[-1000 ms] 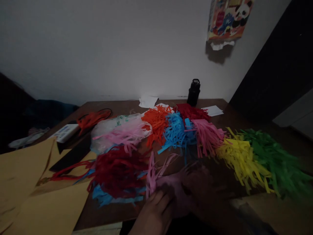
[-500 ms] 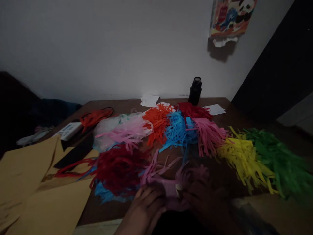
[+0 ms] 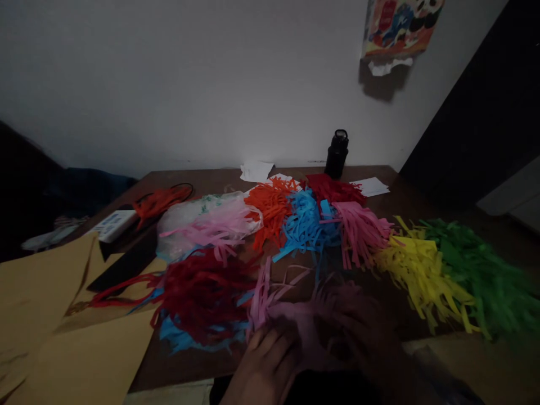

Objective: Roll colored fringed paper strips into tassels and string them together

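A pale pink fringed sheet [image 3: 306,323], paper or thin cloth, lies at the table's front edge with its loose strips pointing away from me. On its left part my left hand [image 3: 272,357] is closed, the fingers curled over the edge. My right hand [image 3: 365,337] is in deep shadow at the sheet's right end, its fingers bent around the pink material; whether it also holds something small is too dark to see. Just left of my hands lies a dark red fringe bundle [image 3: 200,295] over blue strips [image 3: 181,334].
Orange [image 3: 270,208], blue [image 3: 306,225], pink [image 3: 363,228], yellow [image 3: 422,270] and green fringe bundles [image 3: 476,270] spread across the table. A clear plastic bag [image 3: 181,222] lies left. Behind stands a black bottle [image 3: 336,154]. Tan paper sheets [image 3: 93,354] cover the left front.
Both hands have shifted slightly right with the pink sheet. The right hand has moved away from the left, and the pale spot beside its fingers no longer shows. The bundles stay put.
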Demonstrator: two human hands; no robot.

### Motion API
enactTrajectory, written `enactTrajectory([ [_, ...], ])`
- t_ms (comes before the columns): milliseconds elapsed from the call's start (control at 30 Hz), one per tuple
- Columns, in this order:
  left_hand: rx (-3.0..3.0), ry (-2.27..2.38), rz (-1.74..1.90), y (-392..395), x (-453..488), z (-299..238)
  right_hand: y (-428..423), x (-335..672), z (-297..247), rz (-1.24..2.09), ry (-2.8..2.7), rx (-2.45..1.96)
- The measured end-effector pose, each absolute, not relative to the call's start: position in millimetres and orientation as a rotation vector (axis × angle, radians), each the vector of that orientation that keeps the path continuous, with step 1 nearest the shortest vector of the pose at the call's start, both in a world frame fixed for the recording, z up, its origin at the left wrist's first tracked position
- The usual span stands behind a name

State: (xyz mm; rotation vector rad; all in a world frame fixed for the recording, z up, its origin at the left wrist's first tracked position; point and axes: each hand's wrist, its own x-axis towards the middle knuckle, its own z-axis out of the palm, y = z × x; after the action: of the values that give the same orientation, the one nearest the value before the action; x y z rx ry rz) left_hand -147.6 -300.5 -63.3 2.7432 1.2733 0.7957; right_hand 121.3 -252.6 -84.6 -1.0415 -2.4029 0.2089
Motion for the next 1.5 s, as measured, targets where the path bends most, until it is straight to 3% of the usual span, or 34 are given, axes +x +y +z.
enactTrajectory([
  [333, 2.802, 1.263, 0.824, -302.6, -141.7, -69.4, -237.3, 112.1, -83.7, 0.052, -2.337, -1.005],
  [900, 2.836, 1.279, 0.786, -305.9, -138.2, -78.3, -262.3, 95.9, -65.8, 0.219, -2.567, -0.862],
  [1067, 2.765, 1.251, 0.759, -303.4, -139.1, -68.4, -261.1, 103.9, -66.4, 0.047, -2.614, -0.737],
  [1167, 2.708, 1.244, 0.773, -303.4, -142.6, -60.9, -262.1, 101.8, -79.9, -0.023, -2.526, -0.763],
  [1500, 2.395, 1.471, 0.661, -292.3, -160.9, -50.6, -256.5, 82.2, -84.9, 0.232, -2.26, -1.091],
])
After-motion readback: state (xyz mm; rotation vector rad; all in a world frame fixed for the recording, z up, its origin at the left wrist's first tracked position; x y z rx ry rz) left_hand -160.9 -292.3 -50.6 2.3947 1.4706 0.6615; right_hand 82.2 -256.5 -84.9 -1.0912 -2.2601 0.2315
